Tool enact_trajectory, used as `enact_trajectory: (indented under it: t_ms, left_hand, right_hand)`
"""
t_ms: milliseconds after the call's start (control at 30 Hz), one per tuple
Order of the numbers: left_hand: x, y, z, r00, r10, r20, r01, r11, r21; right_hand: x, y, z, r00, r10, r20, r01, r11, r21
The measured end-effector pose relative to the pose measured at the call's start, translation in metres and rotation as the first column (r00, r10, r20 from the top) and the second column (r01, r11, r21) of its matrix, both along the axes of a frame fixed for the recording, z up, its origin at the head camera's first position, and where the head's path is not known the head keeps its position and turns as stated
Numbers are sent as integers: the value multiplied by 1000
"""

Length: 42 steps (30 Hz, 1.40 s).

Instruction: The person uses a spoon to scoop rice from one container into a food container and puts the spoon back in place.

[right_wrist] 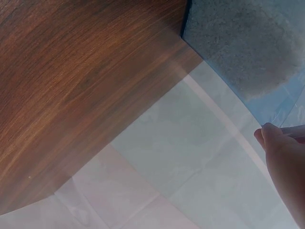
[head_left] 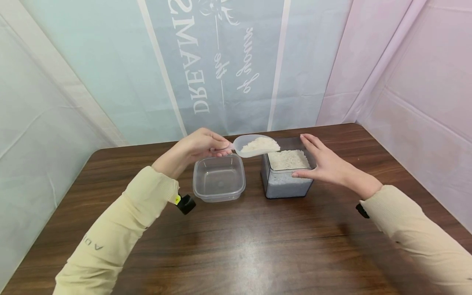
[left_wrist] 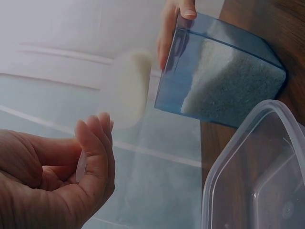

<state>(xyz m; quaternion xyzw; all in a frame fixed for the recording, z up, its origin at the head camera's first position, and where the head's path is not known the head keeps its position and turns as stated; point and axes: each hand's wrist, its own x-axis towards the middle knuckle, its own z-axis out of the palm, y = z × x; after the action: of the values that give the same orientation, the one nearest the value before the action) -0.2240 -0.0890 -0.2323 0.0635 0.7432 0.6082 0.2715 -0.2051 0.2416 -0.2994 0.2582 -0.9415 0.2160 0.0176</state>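
My left hand (head_left: 200,146) pinches the handle of a translucent scoop (head_left: 238,143), which is heaped with white rice (head_left: 262,144). The scoop is held level, its front lip over the left edge of a tinted square canister (head_left: 271,190). More rice (left_wrist: 228,78) fills much of this canister, its surface sloping in the left wrist view. My right hand (head_left: 326,164) grips the canister's right side by the rim, thumb at the near side and fingers toward the far side. Below my left hand stands an empty clear plastic tub (head_left: 220,196), left of the canister.
Both containers stand on a dark wood table (head_left: 236,246) toward its far edge. A curtain with printed lettering (head_left: 228,102) hangs right behind that edge, and pale fabric (head_left: 416,102) closes in the sides. Black wrist cameras (head_left: 186,204) sit at both cuffs.
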Motion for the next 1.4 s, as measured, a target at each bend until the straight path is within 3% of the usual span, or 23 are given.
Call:
enact_trajectory:
  t_ms: [733, 1400]
  left_hand:
    - [12, -21, -7, 1000, 19, -15, -20, 999, -33]
    - [22, -40, -21, 998, 36, -43, -36, 999, -8]
  right_hand:
    - [0, 0, 0, 1000, -10, 14, 10, 1000, -17]
    - [1, 1, -2, 1000, -12, 11, 12, 999, -30]
